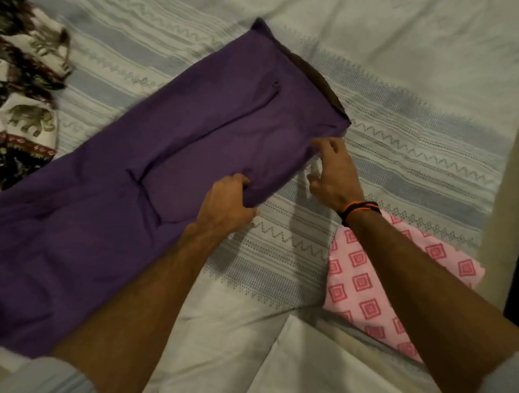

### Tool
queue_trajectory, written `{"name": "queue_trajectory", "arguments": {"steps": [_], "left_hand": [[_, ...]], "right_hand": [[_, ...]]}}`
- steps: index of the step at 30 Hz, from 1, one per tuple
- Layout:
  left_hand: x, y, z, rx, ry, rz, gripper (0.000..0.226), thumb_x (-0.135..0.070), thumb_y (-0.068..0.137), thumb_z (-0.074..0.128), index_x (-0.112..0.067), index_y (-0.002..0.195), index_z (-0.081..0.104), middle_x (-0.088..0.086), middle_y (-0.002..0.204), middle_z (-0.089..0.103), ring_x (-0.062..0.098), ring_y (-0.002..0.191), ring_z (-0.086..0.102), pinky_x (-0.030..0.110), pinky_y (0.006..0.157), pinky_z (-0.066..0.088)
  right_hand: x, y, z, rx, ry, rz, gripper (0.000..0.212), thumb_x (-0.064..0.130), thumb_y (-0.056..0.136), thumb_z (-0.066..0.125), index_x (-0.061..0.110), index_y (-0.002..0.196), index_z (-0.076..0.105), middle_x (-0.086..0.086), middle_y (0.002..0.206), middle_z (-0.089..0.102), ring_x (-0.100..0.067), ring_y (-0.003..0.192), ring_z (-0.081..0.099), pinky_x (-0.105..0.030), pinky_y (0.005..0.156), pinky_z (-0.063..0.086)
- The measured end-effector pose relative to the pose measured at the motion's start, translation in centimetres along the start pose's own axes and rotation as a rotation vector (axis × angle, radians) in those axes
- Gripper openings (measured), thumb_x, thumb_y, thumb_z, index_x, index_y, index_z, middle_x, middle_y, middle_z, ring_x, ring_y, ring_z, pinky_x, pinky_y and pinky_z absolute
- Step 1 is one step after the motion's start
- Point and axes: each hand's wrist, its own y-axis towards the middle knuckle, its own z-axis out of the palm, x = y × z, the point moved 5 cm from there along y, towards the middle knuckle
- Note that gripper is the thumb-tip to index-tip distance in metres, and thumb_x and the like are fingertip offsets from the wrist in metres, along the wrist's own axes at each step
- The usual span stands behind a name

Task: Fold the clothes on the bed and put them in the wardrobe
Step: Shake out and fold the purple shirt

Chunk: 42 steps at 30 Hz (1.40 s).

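**Squaring the purple garment before the next fold**

Purple garment (153,169) is lying flat, lengthwise across the bed (403,83). Left hand (227,202) is gripping its near edge, fingers curled into the cloth. Right hand (334,172) is reaching at the corner just beside it; can't tell if it's pinching. Suggest tensioning both points evenly and aligning edges first. Pink patterned cloth (366,291) is sitting folded under the right forearm; elephant-print garment (23,94) is waiting unfolded.
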Motion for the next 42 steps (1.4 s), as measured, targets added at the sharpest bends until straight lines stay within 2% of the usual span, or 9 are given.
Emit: {"name": "queue_trajectory", "arguments": {"steps": [5, 13, 17, 20, 24, 27, 30, 36, 42], "left_hand": [[-1.7, 2.9, 1.5, -0.003, 0.005, 0.009, 0.061, -0.032, 0.072, 0.082, -0.019, 0.126, 0.057, 0.000, 0.112, 0.065, 0.020, 0.103, 0.062, 0.038, 0.089, 0.053], [-2.5, 5.4, 1.9, 0.049, -0.229, -0.068, 0.047, -0.038, 0.062, 0.090, -0.024, 0.093, 0.059, -0.008, 0.089, 0.065, 0.005, 0.076, 0.060, 0.018, 0.060, 0.044], [-1.6, 6.5, 1.3, 0.017, -0.321, -0.103, 0.060, -0.038, 0.058, 0.092, -0.017, 0.104, 0.061, -0.003, 0.102, 0.066, 0.015, 0.095, 0.063, 0.028, 0.078, 0.051], [-1.3, 7.1, 1.0, 0.010, -0.404, -0.114, 0.053, -0.034, 0.057, 0.094, -0.021, 0.092, 0.057, -0.011, 0.086, 0.056, 0.009, 0.085, 0.054, 0.023, 0.074, 0.044], [-0.5, 7.4, 0.7, 0.060, -0.530, -0.154, 0.045, -0.036, 0.066, 0.088, -0.019, 0.099, 0.062, -0.009, 0.085, 0.057, 0.005, 0.077, 0.056, 0.019, 0.068, 0.045], [0.7, 7.8, -0.3, -0.095, -0.596, -0.121, 0.027, -0.029, 0.079, 0.081, -0.019, 0.098, 0.065, -0.008, 0.085, 0.064, 0.005, 0.081, 0.061, 0.022, 0.076, 0.049], [2.5, 8.1, -1.7, -0.347, -0.584, -0.106, 0.013, -0.023, 0.084, 0.076, -0.023, 0.089, 0.065, -0.010, 0.081, 0.066, 0.004, 0.077, 0.063, 0.028, 0.079, 0.054], [3.4, 7.8, -2.4, -0.250, -0.343, -0.142, 0.029, -0.043, 0.082, 0.074, -0.021, 0.098, 0.065, -0.009, 0.083, 0.068, 0.004, 0.076, 0.063, 0.015, 0.066, 0.045], [4.9, 5.7, -3.1, -0.348, -0.098, -0.087, 0.045, -0.054, 0.089, 0.060, -0.015, 0.111, 0.063, 0.001, 0.096, 0.070, 0.024, 0.091, 0.065, 0.041, 0.080, 0.054]], "right_hand": [[-2.0, 3.8, 0.5, 0.106, -0.229, -0.036, 0.090, 0.008, 0.068, 0.073, 0.023, 0.149, 0.036, -0.015, 0.158, 0.018, -0.042, 0.131, 0.039, -0.049, 0.102, 0.046], [-2.7, 8.3, -1.0, 0.344, -0.235, -0.097, 0.089, 0.066, 0.047, 0.085, 0.024, 0.119, 0.056, -0.003, 0.108, 0.059, -0.024, 0.098, 0.055, -0.036, 0.091, 0.045], [-3.3, 10.0, -2.2, 0.406, -0.033, -0.009, 0.051, 0.064, 0.061, 0.081, 0.022, 0.069, 0.054, 0.004, 0.073, 0.058, -0.017, 0.069, 0.053, -0.031, 0.063, 0.040], [-3.7, 11.5, -2.6, 0.378, 0.226, 0.059, 0.042, 0.047, 0.063, 0.086, 0.021, 0.065, 0.053, -0.013, 0.079, 0.066, -0.022, 0.072, 0.057, -0.040, 0.072, 0.049], [-3.5, 13.5, -3.5, 0.263, 0.253, -0.009, 0.029, 0.023, 0.077, 0.083, 0.024, 0.068, 0.055, 0.005, 0.064, 0.054, -0.006, 0.059, 0.046, -0.021, 0.060, 0.040], [-1.8, 14.8, -4.6, -0.019, 0.239, -0.130, 0.026, 0.032, 0.074, 0.083, 0.027, 0.073, 0.058, 0.012, 0.072, 0.060, -0.003, 0.066, 0.053, -0.014, 0.063, 0.043], [-0.5, 16.1, -3.2, -0.021, 0.203, -0.161, 0.031, 0.032, 0.073, 0.083, 0.019, 0.095, 0.065, 0.004, 0.086, 0.063, -0.013, 0.080, 0.059, -0.028, 0.074, 0.051], [0.2, 17.6, -2.2, -0.173, -0.023, -0.062, 0.015, 0.024, 0.083, 0.070, 0.023, 0.096, 0.064, 0.001, 0.100, 0.070, -0.023, 0.100, 0.061, -0.037, 0.083, 0.047], [2.7, 15.9, -0.7, -0.302, -0.178, -0.104, 0.030, 0.018, 0.091, 0.061, 0.007, 0.118, 0.053, -0.015, 0.123, 0.055, -0.033, 0.102, 0.058, -0.043, 0.083, 0.047]]}}
